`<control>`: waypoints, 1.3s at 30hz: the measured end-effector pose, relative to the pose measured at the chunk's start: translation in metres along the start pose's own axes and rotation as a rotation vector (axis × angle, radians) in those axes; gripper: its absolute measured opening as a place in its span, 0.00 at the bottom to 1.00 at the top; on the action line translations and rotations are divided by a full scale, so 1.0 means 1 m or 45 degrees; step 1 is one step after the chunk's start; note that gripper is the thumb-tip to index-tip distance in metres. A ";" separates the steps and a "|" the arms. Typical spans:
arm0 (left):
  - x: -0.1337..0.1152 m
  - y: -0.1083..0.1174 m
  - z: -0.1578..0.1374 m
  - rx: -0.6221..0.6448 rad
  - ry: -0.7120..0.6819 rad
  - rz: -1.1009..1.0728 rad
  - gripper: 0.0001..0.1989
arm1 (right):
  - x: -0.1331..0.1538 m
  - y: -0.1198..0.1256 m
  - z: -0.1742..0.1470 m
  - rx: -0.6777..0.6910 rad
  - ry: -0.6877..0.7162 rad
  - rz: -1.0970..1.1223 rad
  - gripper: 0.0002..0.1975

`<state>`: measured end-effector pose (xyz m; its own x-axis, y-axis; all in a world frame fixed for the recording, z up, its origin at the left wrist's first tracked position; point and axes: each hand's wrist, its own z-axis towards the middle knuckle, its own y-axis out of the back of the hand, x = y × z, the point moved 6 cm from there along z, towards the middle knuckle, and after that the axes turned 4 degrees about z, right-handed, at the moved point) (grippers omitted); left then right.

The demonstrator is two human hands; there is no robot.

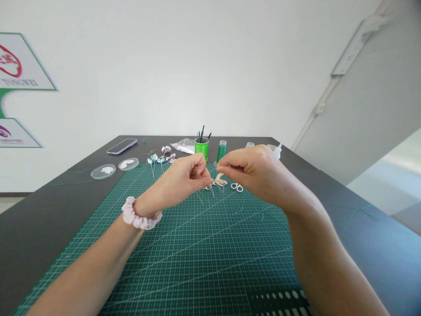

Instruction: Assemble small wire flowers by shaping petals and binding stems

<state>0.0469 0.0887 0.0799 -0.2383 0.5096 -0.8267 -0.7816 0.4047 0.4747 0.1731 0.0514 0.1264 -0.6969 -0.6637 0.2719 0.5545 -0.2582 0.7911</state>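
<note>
Pinching with thumb and fingertips, left hand has the left edge of a cream flower, just above the green cutting mat. Right hand: fingertips pressed together just above the flower; can't tell if anything thin is between them. White scissors on the mat, just right of the flower. Behind the hands: green can with pens, green tube, plastic bag. Right hand partly blocks a squeeze bottle. Left side: blue flowers, purple flowers, two dishes of white pieces, phone. Right forearm covers one end of a black stencil in front.
</note>
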 end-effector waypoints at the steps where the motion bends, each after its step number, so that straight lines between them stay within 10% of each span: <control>1: 0.000 0.000 0.000 -0.007 0.003 0.014 0.17 | 0.000 0.000 0.000 -0.007 0.001 -0.013 0.14; 39: -0.012 0.022 -0.002 -0.501 -0.085 -0.113 0.03 | 0.012 -0.001 -0.005 0.084 0.030 -0.098 0.14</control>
<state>0.0311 0.0901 0.0996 -0.1319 0.5394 -0.8316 -0.9614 0.1347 0.2399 0.1662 0.0402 0.1264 -0.7246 -0.6605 0.1967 0.4682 -0.2625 0.8437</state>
